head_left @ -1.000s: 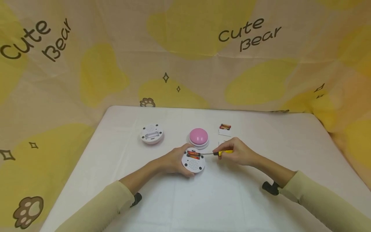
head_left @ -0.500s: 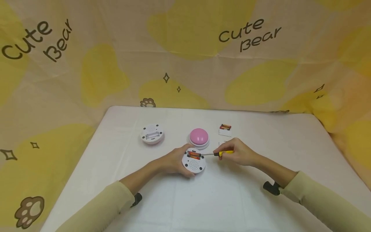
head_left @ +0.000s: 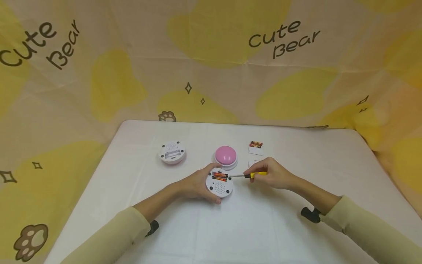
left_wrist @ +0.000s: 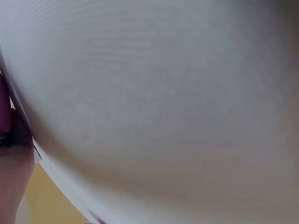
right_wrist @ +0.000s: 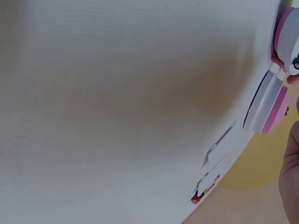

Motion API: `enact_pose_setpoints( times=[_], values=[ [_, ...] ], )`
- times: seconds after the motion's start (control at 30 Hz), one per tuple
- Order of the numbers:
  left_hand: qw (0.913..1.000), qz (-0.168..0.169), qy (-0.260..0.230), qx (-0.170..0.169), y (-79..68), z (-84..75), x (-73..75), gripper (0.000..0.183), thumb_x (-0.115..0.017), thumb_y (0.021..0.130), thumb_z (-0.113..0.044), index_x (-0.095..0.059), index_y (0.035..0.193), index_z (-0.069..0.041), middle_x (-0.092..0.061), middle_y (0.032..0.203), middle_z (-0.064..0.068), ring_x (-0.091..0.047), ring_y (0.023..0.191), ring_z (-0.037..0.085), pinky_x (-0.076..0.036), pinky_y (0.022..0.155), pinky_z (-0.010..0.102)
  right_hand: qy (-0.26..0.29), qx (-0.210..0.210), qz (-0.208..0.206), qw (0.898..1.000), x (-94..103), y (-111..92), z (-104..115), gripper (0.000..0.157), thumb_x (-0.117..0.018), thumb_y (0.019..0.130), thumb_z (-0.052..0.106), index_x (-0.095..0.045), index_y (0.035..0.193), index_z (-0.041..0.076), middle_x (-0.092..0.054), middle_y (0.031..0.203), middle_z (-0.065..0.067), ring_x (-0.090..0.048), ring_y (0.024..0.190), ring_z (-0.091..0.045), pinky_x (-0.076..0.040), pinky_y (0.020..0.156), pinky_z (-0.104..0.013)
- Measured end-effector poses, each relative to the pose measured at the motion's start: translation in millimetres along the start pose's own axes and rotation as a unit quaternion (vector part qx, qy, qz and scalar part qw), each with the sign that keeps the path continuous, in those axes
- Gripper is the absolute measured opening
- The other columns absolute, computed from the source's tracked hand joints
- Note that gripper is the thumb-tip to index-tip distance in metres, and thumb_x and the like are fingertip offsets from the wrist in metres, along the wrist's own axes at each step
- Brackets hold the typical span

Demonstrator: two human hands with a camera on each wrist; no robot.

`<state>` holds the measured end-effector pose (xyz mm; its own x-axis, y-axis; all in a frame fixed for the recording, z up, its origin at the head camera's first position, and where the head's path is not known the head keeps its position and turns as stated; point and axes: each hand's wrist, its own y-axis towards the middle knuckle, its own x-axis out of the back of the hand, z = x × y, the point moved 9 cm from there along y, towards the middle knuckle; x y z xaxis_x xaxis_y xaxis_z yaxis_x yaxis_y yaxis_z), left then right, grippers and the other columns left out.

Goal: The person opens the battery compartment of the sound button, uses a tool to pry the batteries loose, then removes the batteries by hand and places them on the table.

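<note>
My left hand (head_left: 199, 183) grips a round white push-button device (head_left: 220, 189) by its left side, with its underside turned up. Two red-and-black batteries (head_left: 219, 176) lie in its uncovered compartment. From the right, my right hand (head_left: 273, 173) pinches the yellow handle of a screwdriver (head_left: 259, 174). The metal tip is at the compartment's right edge, by the battery ends; whether it touches them is too small to tell. In the right wrist view, part of my right hand (right_wrist: 290, 172) shows at the edge, and the held device (right_wrist: 286, 42) has a pink top.
A pink-topped button (head_left: 225, 156) stands upright just behind the held one. Farther left, another device (head_left: 172, 153) lies upside down with a bare battery compartment. Two loose batteries (head_left: 255, 144) lie at the back right beside a white flat piece (head_left: 255, 151). Another pale piece (head_left: 253, 163) is partly hidden.
My right hand and the screwdriver have shifted very slightly to the right. The left hand keeps its grip on the device, its thumb slightly lower.
</note>
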<state>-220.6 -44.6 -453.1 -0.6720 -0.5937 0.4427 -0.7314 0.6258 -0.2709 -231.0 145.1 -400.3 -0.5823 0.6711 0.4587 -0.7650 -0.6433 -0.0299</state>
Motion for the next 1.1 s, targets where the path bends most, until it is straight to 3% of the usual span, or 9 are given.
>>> enact_pose_setpoints(
  times=[0.23, 0.4, 0.57, 0.77, 0.93, 1.1],
  values=[
    [0.9993, 0.033, -0.006, -0.016, -1.7, -6.1, -2.1, 0.102, -0.084, 0.078, -0.030, -0.020, 0.157, -0.027, -0.053, 0.131, -0.004, -0.051, 0.113, 0.017, -0.040, 0.101, 0.041, 0.004, -0.001, -0.003, 1.000, 3.0, -6, -2, 0.023, -0.062, 0.088, -0.007, -0.074, 0.108, -0.005, -0.073, 0.088, -0.019, -0.066, 0.080, -0.032, -0.050, 0.071, -0.022],
    [0.9980, 0.048, 0.016, -0.037, 1.2, -9.8, -4.4, 0.092, -0.077, 0.080, -0.022, -0.024, 0.156, -0.022, -0.053, 0.129, -0.006, -0.051, 0.111, 0.015, -0.044, 0.095, 0.036, 0.004, 0.003, -0.004, 1.000, 4.9, -9, 1, 0.022, -0.062, 0.089, -0.007, -0.073, 0.108, -0.005, -0.073, 0.088, -0.020, -0.066, 0.080, -0.032, -0.050, 0.070, -0.023],
    [0.9973, 0.041, 0.046, -0.039, 3.1, -11.2, -4.0, 0.090, -0.079, 0.081, -0.029, -0.028, 0.155, -0.019, -0.053, 0.127, -0.006, -0.049, 0.112, 0.014, -0.042, 0.098, 0.037, -0.001, 0.009, -0.006, 1.000, 5.2, -10, 3, 0.023, -0.061, 0.089, -0.007, -0.074, 0.108, -0.004, -0.073, 0.088, -0.019, -0.066, 0.080, -0.030, -0.050, 0.070, -0.022],
    [0.9974, 0.026, 0.064, -0.021, 1.5, -8.0, -0.7, 0.096, -0.083, 0.078, -0.041, -0.028, 0.156, -0.027, -0.047, 0.141, -0.004, -0.045, 0.123, 0.015, -0.034, 0.109, 0.043, 0.007, 0.010, -0.007, 1.000, 5.9, -11, 6, 0.023, -0.060, 0.089, -0.008, -0.073, 0.109, -0.005, -0.072, 0.087, -0.021, -0.066, 0.080, -0.034, -0.050, 0.069, -0.023],
    [0.9955, 0.021, 0.086, -0.035, -0.2, -9.0, 2.1, 0.096, -0.083, 0.076, -0.049, -0.030, 0.155, -0.032, -0.044, 0.145, -0.005, -0.042, 0.128, 0.015, -0.032, 0.111, 0.045, 0.012, -0.001, -0.004, 1.000, 5.2, -11, 5, 0.024, -0.060, 0.090, -0.007, -0.073, 0.110, -0.004, -0.073, 0.090, -0.021, -0.066, 0.082, -0.035, -0.052, 0.072, -0.024],
    [0.9937, 0.025, 0.098, -0.049, -4.5, -14.2, 6.4, 0.098, -0.086, 0.073, -0.047, -0.034, 0.154, -0.028, -0.043, 0.148, -0.004, -0.040, 0.134, 0.016, -0.032, 0.112, 0.045, 0.015, -0.003, -0.003, 1.000, 4.7, -13, 5, 0.024, -0.060, 0.090, -0.007, -0.073, 0.110, -0.004, -0.072, 0.091, -0.022, -0.066, 0.083, -0.039, -0.053, 0.074, -0.025]
  ],
)
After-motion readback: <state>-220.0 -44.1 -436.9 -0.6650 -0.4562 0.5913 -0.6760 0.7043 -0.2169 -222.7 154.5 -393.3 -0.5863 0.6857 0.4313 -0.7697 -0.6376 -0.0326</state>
